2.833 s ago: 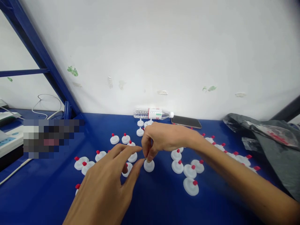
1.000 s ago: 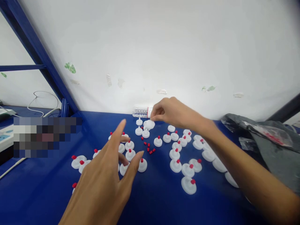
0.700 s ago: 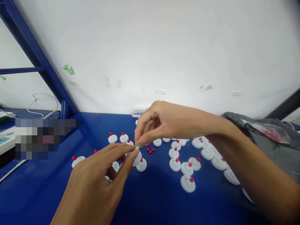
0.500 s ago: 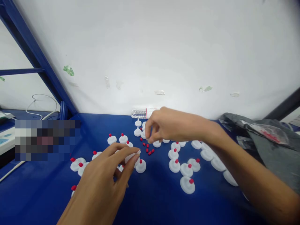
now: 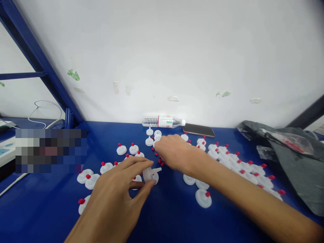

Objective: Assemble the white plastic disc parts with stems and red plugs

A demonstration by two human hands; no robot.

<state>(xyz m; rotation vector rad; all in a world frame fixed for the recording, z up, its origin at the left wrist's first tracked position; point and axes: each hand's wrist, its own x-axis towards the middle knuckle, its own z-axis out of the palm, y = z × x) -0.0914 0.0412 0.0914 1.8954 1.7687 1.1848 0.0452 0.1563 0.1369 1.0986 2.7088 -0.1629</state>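
My left hand (image 5: 118,192) pinches a white disc part (image 5: 150,173) on its side, its bare stem pointing right, just above the blue table (image 5: 50,202). My right hand (image 5: 173,152) reaches down, fingers curled, onto a small heap of loose red caps (image 5: 157,156); whether it has picked one up is hidden. Several white discs with red caps (image 5: 204,197) stand around both hands. Uncapped white discs (image 5: 150,131) sit farther back.
A clear water bottle (image 5: 163,121) lies against the white wall, with a dark phone (image 5: 198,130) beside it. Grey plastic bags (image 5: 286,148) fill the right side. A blue steel frame (image 5: 37,57) and white cables (image 5: 47,113) are at the left.
My right hand fetched a white disc from the back, passed it to my left hand, then dropped onto the red caps. My left hand now holds the disc on its side.
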